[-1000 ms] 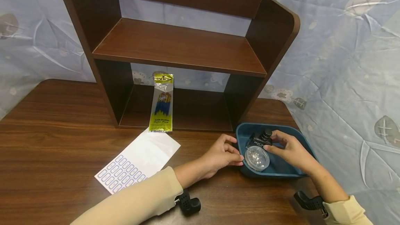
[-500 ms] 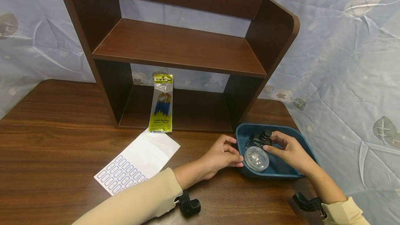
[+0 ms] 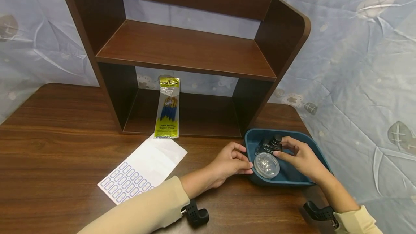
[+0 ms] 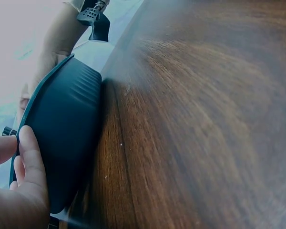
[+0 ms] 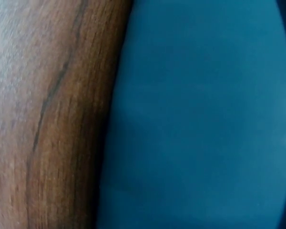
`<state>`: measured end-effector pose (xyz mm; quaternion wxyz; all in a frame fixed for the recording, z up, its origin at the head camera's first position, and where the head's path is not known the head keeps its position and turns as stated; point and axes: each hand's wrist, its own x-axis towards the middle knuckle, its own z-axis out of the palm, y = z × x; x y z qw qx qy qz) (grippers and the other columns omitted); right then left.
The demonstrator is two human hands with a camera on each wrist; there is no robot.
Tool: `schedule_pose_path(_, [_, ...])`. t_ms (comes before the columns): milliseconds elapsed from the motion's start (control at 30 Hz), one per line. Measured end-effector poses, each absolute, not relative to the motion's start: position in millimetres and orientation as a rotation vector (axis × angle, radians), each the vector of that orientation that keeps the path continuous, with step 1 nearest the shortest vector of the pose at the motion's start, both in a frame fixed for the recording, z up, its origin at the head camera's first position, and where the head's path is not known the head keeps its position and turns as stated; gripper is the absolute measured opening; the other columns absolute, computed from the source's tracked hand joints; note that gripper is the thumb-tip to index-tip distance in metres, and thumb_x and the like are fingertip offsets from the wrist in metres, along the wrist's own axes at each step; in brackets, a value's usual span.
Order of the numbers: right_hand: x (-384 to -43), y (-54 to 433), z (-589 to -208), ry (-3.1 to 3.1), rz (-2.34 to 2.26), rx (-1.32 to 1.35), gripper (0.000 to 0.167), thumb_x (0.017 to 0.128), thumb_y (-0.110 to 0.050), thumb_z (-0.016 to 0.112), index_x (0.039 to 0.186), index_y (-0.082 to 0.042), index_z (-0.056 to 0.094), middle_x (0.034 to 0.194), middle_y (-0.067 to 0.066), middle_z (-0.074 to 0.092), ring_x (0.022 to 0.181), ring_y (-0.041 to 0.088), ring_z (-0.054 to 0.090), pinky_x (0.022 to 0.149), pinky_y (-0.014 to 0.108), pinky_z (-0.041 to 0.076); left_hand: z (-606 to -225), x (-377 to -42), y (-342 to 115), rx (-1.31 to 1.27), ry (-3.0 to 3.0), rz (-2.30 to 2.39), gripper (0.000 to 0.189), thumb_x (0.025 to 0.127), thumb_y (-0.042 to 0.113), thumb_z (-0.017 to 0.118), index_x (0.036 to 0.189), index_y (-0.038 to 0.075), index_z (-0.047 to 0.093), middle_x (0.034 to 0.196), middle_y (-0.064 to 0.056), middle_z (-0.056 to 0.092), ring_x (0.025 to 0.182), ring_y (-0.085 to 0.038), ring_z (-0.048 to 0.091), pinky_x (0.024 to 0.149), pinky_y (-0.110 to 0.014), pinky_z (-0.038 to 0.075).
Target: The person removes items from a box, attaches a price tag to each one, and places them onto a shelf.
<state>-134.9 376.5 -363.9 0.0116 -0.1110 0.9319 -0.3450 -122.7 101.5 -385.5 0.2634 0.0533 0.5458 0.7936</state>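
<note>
A dark teal plastic tub (image 3: 294, 182) stands on the table at the right in the head view. My left hand (image 3: 229, 165) pinches its left rim, with thumb and fingers on either side of the wall in the left wrist view (image 4: 31, 167). Inside the tub, my right hand (image 3: 302, 156) holds a small black bottle-like item (image 3: 266, 146) with a round cap, between thumb and fingers. Its exact kind is unclear. Beside it lies a clear round container (image 3: 267, 165) with small shiny bits in it. The right wrist view has only the tub's side (image 5: 195, 119) and wood.
A dark brown two-tier shelf (image 3: 185, 48) stands at the back. A yellow-and-clear packet of artist brushes (image 3: 168, 109) leans at its lower tier. White sheets with rows of blue-edged labels (image 3: 143, 169) lie on the wooden table (image 3: 58, 161) in front. Patterned blue cloth (image 3: 357, 93) hangs behind.
Both hands keep their places at the tub and the black item. Only a very slight shift of the head view shows.
</note>
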Motion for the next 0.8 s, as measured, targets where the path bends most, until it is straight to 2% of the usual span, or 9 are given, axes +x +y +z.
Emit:
schedule_pose_path(33, [-134.7,376.4,-363.5,2.905,-1.084,-0.35,0.034,0.099,-0.022,0.074,0.126,-0.005,0.064,0.127,0.013,0.065,0.115,0.009,0.067,0.087,0.021,0.058,-385.4,-122.6,101.4,0.143,1.476,2.145,0.048,0.089,-0.018,0.068,0.129,-0.002,0.047,0.09,-0.007,0.058,0.072,-0.015,0.066,0.08,-0.033,0.066])
schedule_pose_path(167, [-133.9,376.6,-364.5,2.926,-1.087,-0.361,0.036,0.099,-0.02,0.074,0.129,-0.004,0.064,0.126,0.017,0.066,0.105,-0.011,0.061,0.082,0.019,0.058,-384.7,-122.4,101.2,0.14,1.478,2.143,0.048,0.089,-0.017,0.068,0.129,-0.002,0.048,0.09,-0.007,0.058,0.072,-0.015,0.066,0.081,-0.033,0.066])
schedule_pose_path(233, [-133.3,376.9,-364.8,2.948,-1.089,-0.376,0.034,0.099,-0.019,0.074,0.128,-0.004,0.064,0.124,0.016,0.068,0.103,-0.015,0.059,0.08,0.019,0.057,-384.4,-122.2,101.1,0.14,1.477,2.144,0.048,0.089,-0.017,0.068,0.129,-0.002,0.047,0.089,-0.007,0.058,0.072,-0.015,0.066,0.081,-0.033,0.066])
schedule_pose_path(300, [-132.7,377.3,-365.0,2.976,-1.094,-0.382,0.031,0.099,-0.019,0.073,0.126,-0.006,0.065,0.121,0.011,0.069,0.102,-0.013,0.059,0.08,0.019,0.056,-384.3,-122.3,101.1,0.141,1.477,2.145,0.047,0.089,-0.017,0.068,0.129,-0.002,0.047,0.089,-0.007,0.058,0.072,-0.015,0.066,0.081,-0.034,0.066])
schedule_pose_path(467, [-131.5,379.2,-362.9,3.037,-1.176,-0.371,0.026,0.099,-0.016,0.074,0.122,-0.007,0.066,0.107,-0.013,0.069,0.099,-0.009,0.059,0.076,0.015,0.053,-384.3,-121.8,101.2,0.146,1.472,2.145,0.047,0.089,-0.017,0.067,0.129,-0.002,0.047,0.09,-0.007,0.058,0.073,-0.015,0.066,0.081,-0.033,0.066])
schedule_pose_path(533, [-131.3,379.7,-361.1,3.065,-1.216,-0.37,0.026,0.098,-0.014,0.075,0.121,-0.006,0.066,0.102,-0.019,0.066,0.095,-0.007,0.058,0.073,0.015,0.052,-384.3,-121.7,101.4,0.147,1.471,2.145,0.047,0.089,-0.017,0.067,0.129,-0.002,0.047,0.09,-0.007,0.058,0.073,-0.015,0.065,0.081,-0.033,0.066])
schedule_pose_path(667, [-131.0,379.5,-355.7,3.092,-1.305,-0.392,0.024,0.097,-0.008,0.074,0.118,-0.003,0.065,0.099,-0.02,0.063,0.093,-0.003,0.057,0.072,0.016,0.049,-384.3,-121.6,101.7,0.144,1.475,2.146,0.047,0.089,-0.018,0.067,0.129,-0.002,0.047,0.09,-0.007,0.058,0.072,-0.015,0.066,0.081,-0.033,0.066])
schedule_pose_path(800, [-129.2,377.5,-347.1,3.103,-1.351,-0.411,0.024,0.097,-0.005,0.072,0.12,-0.001,0.064,0.102,-0.021,0.062,0.096,-0.002,0.056,0.073,0.013,0.05,-384.4,-122.4,101.8,0.141,1.482,2.146,0.047,0.089,-0.018,0.067,0.13,-0.003,0.047,0.089,-0.007,0.058,0.072,-0.015,0.066,0.08,-0.032,0.066])
